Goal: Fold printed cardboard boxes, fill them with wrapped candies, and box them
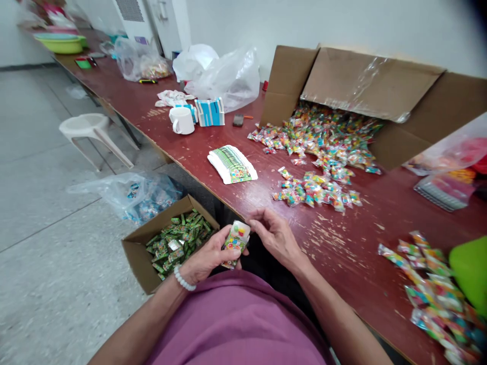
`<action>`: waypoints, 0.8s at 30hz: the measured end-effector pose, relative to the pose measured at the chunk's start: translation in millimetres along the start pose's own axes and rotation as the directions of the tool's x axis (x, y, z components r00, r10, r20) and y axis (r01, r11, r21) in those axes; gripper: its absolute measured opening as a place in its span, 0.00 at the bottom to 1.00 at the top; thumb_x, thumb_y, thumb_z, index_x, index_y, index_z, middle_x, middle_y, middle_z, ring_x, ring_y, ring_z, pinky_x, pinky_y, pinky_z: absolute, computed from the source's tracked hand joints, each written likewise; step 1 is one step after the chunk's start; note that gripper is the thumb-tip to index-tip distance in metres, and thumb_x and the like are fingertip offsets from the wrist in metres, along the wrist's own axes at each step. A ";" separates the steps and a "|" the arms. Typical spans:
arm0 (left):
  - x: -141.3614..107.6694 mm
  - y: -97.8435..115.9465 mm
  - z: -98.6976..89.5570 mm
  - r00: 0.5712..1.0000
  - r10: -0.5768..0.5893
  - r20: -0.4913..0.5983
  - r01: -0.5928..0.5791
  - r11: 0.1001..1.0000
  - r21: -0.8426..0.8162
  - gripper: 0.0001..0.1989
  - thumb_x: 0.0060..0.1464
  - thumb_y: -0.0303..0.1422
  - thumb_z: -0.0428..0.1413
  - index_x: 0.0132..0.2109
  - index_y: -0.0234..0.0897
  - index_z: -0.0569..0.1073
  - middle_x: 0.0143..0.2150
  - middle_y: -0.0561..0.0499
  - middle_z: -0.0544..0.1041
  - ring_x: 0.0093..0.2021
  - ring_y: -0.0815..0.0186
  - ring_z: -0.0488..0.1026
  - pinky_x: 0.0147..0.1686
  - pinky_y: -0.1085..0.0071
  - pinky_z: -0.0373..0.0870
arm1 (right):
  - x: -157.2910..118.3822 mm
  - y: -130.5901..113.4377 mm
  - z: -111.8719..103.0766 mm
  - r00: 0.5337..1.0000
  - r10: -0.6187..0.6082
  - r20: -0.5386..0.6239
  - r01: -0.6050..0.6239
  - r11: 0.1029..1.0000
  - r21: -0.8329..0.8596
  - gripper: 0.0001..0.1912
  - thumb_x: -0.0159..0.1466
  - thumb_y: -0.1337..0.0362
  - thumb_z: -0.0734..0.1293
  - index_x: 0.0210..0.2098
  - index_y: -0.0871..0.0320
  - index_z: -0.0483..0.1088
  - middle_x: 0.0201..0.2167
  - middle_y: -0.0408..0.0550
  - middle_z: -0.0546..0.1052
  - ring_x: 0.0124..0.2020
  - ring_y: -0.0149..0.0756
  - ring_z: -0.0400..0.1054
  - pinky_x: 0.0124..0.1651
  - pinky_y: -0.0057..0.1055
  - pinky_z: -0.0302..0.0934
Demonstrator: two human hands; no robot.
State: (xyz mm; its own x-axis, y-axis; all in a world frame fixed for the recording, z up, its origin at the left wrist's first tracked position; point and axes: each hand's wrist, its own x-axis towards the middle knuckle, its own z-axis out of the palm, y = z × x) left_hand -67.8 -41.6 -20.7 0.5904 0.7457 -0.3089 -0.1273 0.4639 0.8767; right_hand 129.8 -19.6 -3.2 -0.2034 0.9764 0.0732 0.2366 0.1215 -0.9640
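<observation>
The red-brown surface [198, 152], worn pale in patches, carries most of the stock. At its back I note a large carton [373, 83], flaps spread, with clear-wrapped, multicoloured candies [335, 137] heaped at its mouth and spilling onto the surface. Below the surface edge, a smaller open carton [140, 258] contains green packets [178, 243], loosely piled. Just beside it, a translucent bag [114, 195] contains blue packets [150, 205]. On the surface, a clear bag [129, 58] toward the far end contains small colourful pieces, too blurred to identify. Beyond it stands a yellow-green basin [63, 45]. A white mug [181, 120], contents not visible to me, is upright near a blue-and-white box [210, 111].

Hands: my left hand [209, 256] is clamped on a small green pack [235, 242], held over the lap, its top showing candy pieces. My right hand [276, 235] is just beside that top, fingers curled; whether they pinch anything, I cannot tell.
</observation>
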 end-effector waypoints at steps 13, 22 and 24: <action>8.8 -8.0 12.9 0.980 0.076 -0.185 -0.091 0.993 -0.071 0.33 0.59 0.59 0.47 0.51 0.33 0.75 0.36 0.45 0.79 0.29 0.64 0.73 0.31 0.70 0.70 | 2.6 -3.0 10.6 0.982 0.163 0.096 -0.180 0.961 0.208 0.22 0.55 0.59 0.75 0.48 0.53 0.69 0.30 0.40 0.72 0.24 0.30 0.66 0.26 0.27 0.62; 10.7 2.2 19.6 0.971 0.052 -0.234 -0.096 0.979 -0.181 0.25 0.58 0.50 0.55 0.49 0.31 0.77 0.33 0.45 0.80 0.27 0.64 0.74 0.25 0.70 0.71 | -3.8 -7.8 -1.9 0.962 0.149 0.229 -0.243 0.849 0.469 0.19 0.57 0.53 0.75 0.44 0.55 0.72 0.36 0.43 0.76 0.31 0.29 0.68 0.36 0.27 0.65; 12.0 -1.0 21.3 0.962 0.059 -0.267 -0.112 0.975 -0.190 0.25 0.57 0.48 0.57 0.51 0.31 0.76 0.32 0.45 0.80 0.25 0.65 0.74 0.24 0.71 0.71 | -5.8 -4.9 3.4 0.955 0.147 0.258 -0.254 0.853 0.455 0.20 0.57 0.53 0.74 0.45 0.55 0.72 0.35 0.43 0.76 0.29 0.29 0.68 0.33 0.28 0.65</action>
State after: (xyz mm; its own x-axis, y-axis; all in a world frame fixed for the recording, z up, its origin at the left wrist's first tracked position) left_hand -43.6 -43.3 -17.5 0.3477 0.8722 -0.3441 -0.3419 0.4596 0.8196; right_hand 126.6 -26.4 0.2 -0.4047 0.9041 -0.1373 -0.1792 -0.2257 -0.9576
